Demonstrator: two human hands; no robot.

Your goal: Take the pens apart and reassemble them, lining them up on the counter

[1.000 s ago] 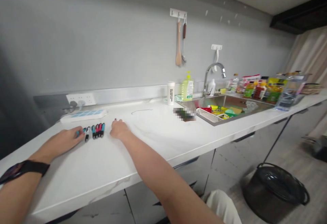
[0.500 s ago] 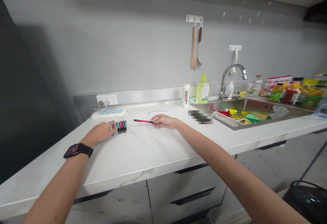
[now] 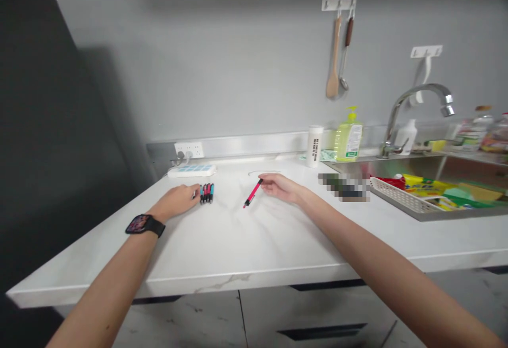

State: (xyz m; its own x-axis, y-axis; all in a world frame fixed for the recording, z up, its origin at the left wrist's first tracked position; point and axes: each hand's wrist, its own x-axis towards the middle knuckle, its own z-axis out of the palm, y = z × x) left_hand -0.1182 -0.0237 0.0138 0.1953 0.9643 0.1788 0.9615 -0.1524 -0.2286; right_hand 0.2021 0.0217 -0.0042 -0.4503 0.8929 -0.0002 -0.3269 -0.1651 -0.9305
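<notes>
Right hand [image 3: 280,186] pinches a tilted pink pen [image 3: 254,192] above mid-worktop [image 3: 222,247]. Left hand [image 3: 178,201] curls against the pen row's [image 3: 208,191] left end; cannot tell whether it grips anything. Power strip [image 3: 192,171] lies behind the row; white canister [image 3: 315,149] and soap bottle [image 3: 348,139] stand near the back edge. Pixelated object [image 3: 343,186] lies between right hand and sink [image 3: 468,214]. White surface extends from pink pen to front edge.

A kitchen, shown by the metal sink [image 3: 456,215], curved faucet [image 3: 426,88], pump bottle [image 3: 347,140], and wooden spatula [image 3: 333,81] and ladle [image 3: 349,31] hanging on the wall [image 3: 238,73]
</notes>
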